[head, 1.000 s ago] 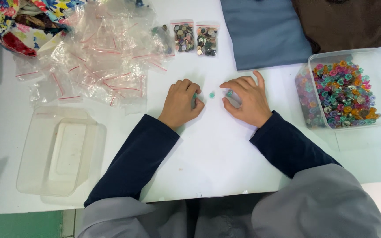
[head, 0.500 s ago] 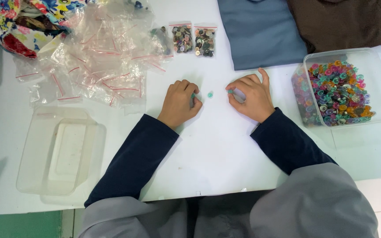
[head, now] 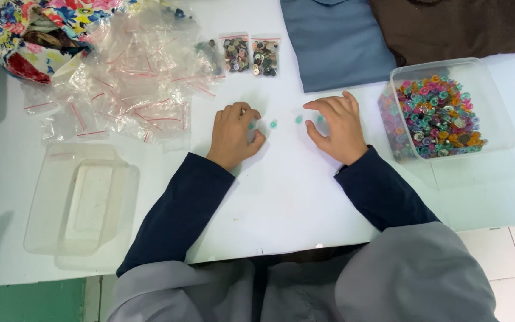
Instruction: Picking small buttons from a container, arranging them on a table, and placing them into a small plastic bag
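My left hand rests on the white table with its fingers curled, pinching a small teal button between thumb and fingertips. Two more teal buttons lie loose on the table between my hands. My right hand hovers palm down with fingers spread, holding nothing. Another teal button sits just under its fingertips.
A clear tub of several multicoloured buttons stands to the right. Two small filled zip bags and a heap of empty zip bags lie at the back left. A clear lid lies at the left, with folded blue and brown cloth behind.
My hands have drawn apart. My right hand has gone from curled to spread, and teal buttons now lie exposed on the table between the hands.
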